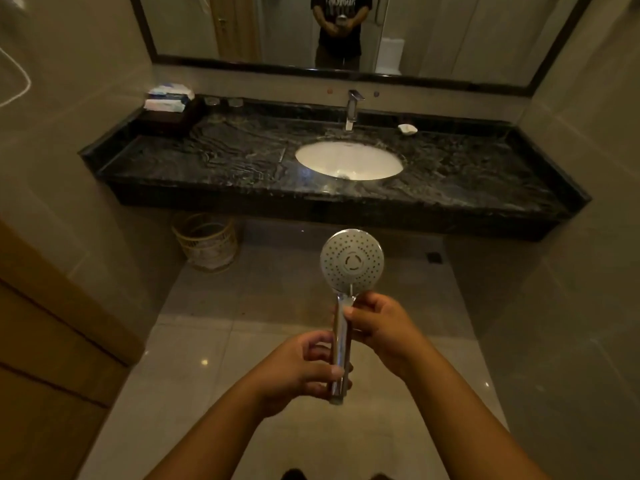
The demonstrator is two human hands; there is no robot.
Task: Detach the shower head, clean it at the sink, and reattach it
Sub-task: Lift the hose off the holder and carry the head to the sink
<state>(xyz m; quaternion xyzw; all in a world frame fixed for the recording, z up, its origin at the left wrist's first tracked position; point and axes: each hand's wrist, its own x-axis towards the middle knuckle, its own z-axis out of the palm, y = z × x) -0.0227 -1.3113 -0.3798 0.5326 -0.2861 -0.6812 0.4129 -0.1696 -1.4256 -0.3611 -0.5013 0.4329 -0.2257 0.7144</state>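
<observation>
A chrome shower head point(351, 261) with a round perforated face stands upright in front of me, with no hose on it. My left hand point(304, 367) grips the lower end of its handle. My right hand point(375, 323) pinches the handle just below the round face. Ahead lies a white oval sink point(349, 160) set in a black marble counter point(221, 157). A chrome faucet point(352, 109) rises behind the basin.
A wicker waste basket point(206, 242) stands on the tiled floor under the counter's left part. A tray of packaged toiletries point(169, 100) sits at the counter's back left and a small white soap dish point(407, 129) at the back right. A wide mirror point(207, 29) hangs above.
</observation>
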